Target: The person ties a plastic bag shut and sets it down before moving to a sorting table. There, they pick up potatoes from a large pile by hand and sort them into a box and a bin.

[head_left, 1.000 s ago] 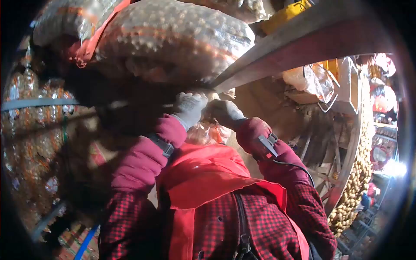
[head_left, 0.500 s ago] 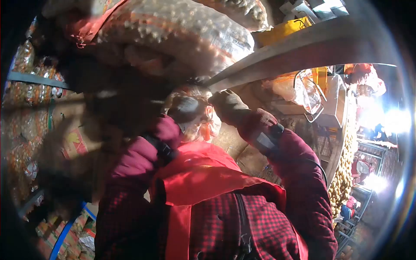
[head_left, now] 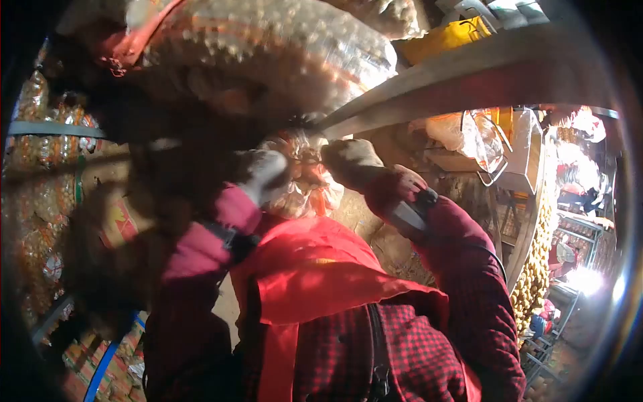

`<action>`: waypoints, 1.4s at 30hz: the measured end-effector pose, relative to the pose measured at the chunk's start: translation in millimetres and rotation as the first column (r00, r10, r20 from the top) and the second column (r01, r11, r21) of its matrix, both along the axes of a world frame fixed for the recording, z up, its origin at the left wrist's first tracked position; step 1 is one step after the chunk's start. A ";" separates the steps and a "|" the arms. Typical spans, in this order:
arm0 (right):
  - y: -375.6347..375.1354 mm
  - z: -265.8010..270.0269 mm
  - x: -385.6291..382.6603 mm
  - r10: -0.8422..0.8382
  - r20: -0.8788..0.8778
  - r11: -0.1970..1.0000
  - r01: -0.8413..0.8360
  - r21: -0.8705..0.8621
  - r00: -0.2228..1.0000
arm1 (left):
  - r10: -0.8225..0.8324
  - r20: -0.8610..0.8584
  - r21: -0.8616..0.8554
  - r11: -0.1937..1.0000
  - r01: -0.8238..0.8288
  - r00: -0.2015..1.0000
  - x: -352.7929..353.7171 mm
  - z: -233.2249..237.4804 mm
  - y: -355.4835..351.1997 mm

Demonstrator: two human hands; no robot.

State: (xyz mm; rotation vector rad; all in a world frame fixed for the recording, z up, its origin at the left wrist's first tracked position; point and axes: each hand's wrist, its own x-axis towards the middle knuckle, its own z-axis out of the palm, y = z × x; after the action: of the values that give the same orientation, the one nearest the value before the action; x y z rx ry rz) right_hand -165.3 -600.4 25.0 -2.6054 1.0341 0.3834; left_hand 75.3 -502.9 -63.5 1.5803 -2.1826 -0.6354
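Note:
My left hand [head_left: 262,169], in a pale glove, is at the left side of a clear plastic bag [head_left: 309,191] with orange-red print. Motion blur and shadow hide its fingers. My right hand [head_left: 349,159], gloved too, is closed at the bag's upper right edge, near the end of a broad grey metal beam [head_left: 429,87]. What its fingers pinch is too small to name. The bag sits just above the red apron [head_left: 321,268] on my front. Behind both hands lies a large net sack [head_left: 268,47] full of small round pale items.
Many filled bags [head_left: 50,181] stand behind a metal rail at left. A carton [head_left: 120,221] lies in shadow. At right are a white box [head_left: 526,151], a plastic bag [head_left: 462,137] and a long heap of round tan items [head_left: 532,268]. A yellow bag [head_left: 449,40] lies beyond the beam.
My left hand has moved left, away from my right hand, and more of the clear bag shows between them. My right hand has hardly moved.

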 end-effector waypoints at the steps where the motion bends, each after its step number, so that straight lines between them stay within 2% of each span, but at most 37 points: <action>1: -6.5 -18.1 -15.4 -0.129 -0.048 0.987 0.133 0.089 0.990 | -0.012 0.015 0.035 0.999 0.011 1.000 2.3 22.3 -2.4; 2: -11.4 -38.2 -36.2 -0.251 -0.112 0.948 0.268 0.173 0.961 | 0.108 0.082 0.204 0.971 -0.123 0.991 7.4 10.8 2.8; 3: -4.0 -70.9 -49.9 -0.345 -0.064 0.915 0.351 0.197 0.936 | 0.155 0.095 0.229 0.958 -0.173 0.983 16.8 -23.4 12.8; 4: 3.5 -102.8 -63.1 -0.436 -0.013 0.876 0.427 0.225 0.900 | 0.195 0.023 0.209 0.958 -0.195 0.981 19.4 -58.2 12.1; 6: 11.0 -174.6 -87.6 -0.236 -0.170 0.970 0.242 0.019 0.957 | 0.279 -0.117 0.184 0.949 -0.255 0.953 16.1 -77.9 8.7; 7: 8.1 -160.1 -76.6 -0.367 -0.164 0.903 0.393 0.173 0.916 | 0.309 -0.174 0.218 0.938 -0.270 0.935 13.2 -76.9 34.0; 9: 4.5 -108.4 -57.7 -0.437 -0.162 0.846 0.466 0.260 0.885 | 0.291 -0.144 0.251 0.935 -0.250 0.946 22.0 -70.2 35.1; 10: 2.5 -98.0 -67.8 -0.461 -0.153 0.794 0.483 0.370 0.874 | 0.283 -0.135 0.313 0.921 -0.230 0.950 24.0 -56.3 29.0; 12: 2.6 -65.0 -74.0 -0.589 -0.264 0.457 0.584 0.671 0.764 | 0.261 -0.137 0.446 0.878 -0.176 0.956 26.8 -33.6 26.6; 13: 7.4 -49.6 -75.5 -0.624 -0.348 0.236 0.593 0.770 0.700 | 0.294 -0.295 0.395 0.904 -0.164 0.909 20.4 -34.3 32.1; 15: 19.4 -39.3 -74.7 -0.565 -0.272 0.148 0.420 0.895 0.779 | 0.314 -0.585 0.286 0.943 -0.173 0.748 9.7 -38.0 38.2; 16: 24.3 -38.7 -72.7 -0.543 -0.223 0.098 0.324 0.941 0.810 | 0.208 -0.530 0.288 0.956 -0.057 0.822 13.7 -40.1 37.7; 18: 31.1 -50.7 -68.5 -0.440 -0.203 0.021 0.236 0.971 0.875 | 0.222 -0.680 0.420 0.899 0.124 0.699 7.8 -14.9 21.7; 20: 37.5 -63.7 -64.7 -0.385 -0.221 -0.091 0.201 0.975 0.896 | 0.386 -0.776 0.582 0.741 0.333 0.498 -1.6 8.0 6.9; 21: 38.6 -54.2 -57.4 -0.446 -0.249 -0.085 0.236 0.968 0.860 | 0.403 -0.790 0.583 0.725 0.365 0.462 -10.1 2.9 3.7; 23: 37.3 -25.3 -42.8 -0.564 -0.303 -0.085 0.311 0.946 0.768 | 0.286 -0.830 0.447 0.854 0.265 0.479 -27.5 -33.7 6.6; 24: 33.1 -40.9 -56.7 -0.600 -0.114 0.058 0.186 0.981 0.792 | 0.284 -0.837 0.426 0.875 0.231 0.469 -33.7 -40.8 4.6; 25: 25.7 -45.7 -58.6 -0.611 0.078 0.214 0.069 0.974 0.788 | 0.476 -0.828 0.556 0.761 0.334 0.296 -33.8 -16.4 -6.8; 27: 16.8 -33.0 -58.9 -0.789 -0.008 0.179 0.243 0.953 0.615 | 0.648 -0.731 0.677 0.650 0.346 0.214 -34.8 -7.3 -17.8; 28: 17.2 -44.4 -58.6 -0.841 0.036 0.137 0.148 0.979 0.540 | 0.722 -0.669 0.726 0.586 0.360 0.174 -35.4 -6.0 -23.3; 30: 16.1 -74.2 -51.1 -0.926 0.060 0.064 -0.003 0.998 0.374 | 0.726 -0.640 0.766 0.630 0.130 0.252 -37.6 -7.6 -33.0; 31: 14.8 -84.7 -42.7 -0.958 0.051 0.029 -0.083 0.996 0.283 | 0.662 -0.681 0.705 0.708 0.037 0.314 -39.8 -15.8 -32.3; 32: 7.4 -94.9 -31.1 -0.916 0.074 0.135 0.129 0.982 0.395 | 0.602 -0.701 0.631 0.773 -0.060 0.382 -42.0 -23.9 -31.8; 33: 11.9 -107.5 -14.5 -0.966 0.083 0.106 0.082 0.991 0.243 | 0.452 -0.749 0.460 0.881 -0.109 0.485 -45.6 -42.8 -26.9; 34: 18.6 -119.5 4.8 -0.993 0.084 0.087 0.032 0.996 0.085 | 0.455 -0.799 0.471 0.880 -0.061 0.394 -46.2 -47.9 -24.2; 35: 19.2 -121.1 4.5 -0.998 0.048 0.046 -0.040 0.998 0.041 | 0.459 -0.837 0.478 0.878 -0.012 0.299 -46.9 -52.9 -21.4; 36: 19.7 -122.6 4.3 -1.000 0.006 0.006 -0.114 0.993 0.000 | 0.624 -0.781 0.616 0.770 0.168 0.002 -47.7 -47.0 -21.3; 37: 20.2 -124.2 4.0 -0.999 -0.040 -0.032 -0.187 0.982 -0.037 | 0.756 -0.602 0.657 0.651 0.379 -0.256 -46.5 -42.9 -21.9; 38: 21.3 -123.7 1.4 -0.966 -0.236 -0.165 -0.454 0.876 -0.104 | 0.697 -0.715 0.677 0.710 0.193 -0.053 -51.0 -56.3 -15.0; 39: 24.7 -121.7 -1.6 -0.895 -0.431 -0.243 -0.688 0.684 -0.112 | 0.652 -0.737 0.662 0.750 -0.006 0.178 -55.2 -67.8 -9.3; 40: 32.4 -122.8 -4.8 -0.896 -0.396 -0.206 -0.603 0.771 -0.201 | 0.468 -0.560 0.381 0.878 -0.288 0.683 -60.0 -72.8 5.6; 41: 46.4 -116.0 -12.6 -0.998 0.032 0.042 -0.182 0.982 -0.055 | 0.451 -0.579 0.384 0.886 -0.260 0.679 -63.0 -50.0 15.8; 42: 54.3 -92.9 -8.3 -0.922 0.312 0.368 0.266 0.891 0.231 | 0.471 -0.640 0.470 0.865 -0.175 0.607 -65.3 -25.1 23.7</action>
State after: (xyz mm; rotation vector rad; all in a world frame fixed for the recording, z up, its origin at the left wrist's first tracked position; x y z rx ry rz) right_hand -173.5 -546.0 -67.9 -1.0880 1.1790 -0.5663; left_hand 10.0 -479.2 -88.6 1.4524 -1.1578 -1.3378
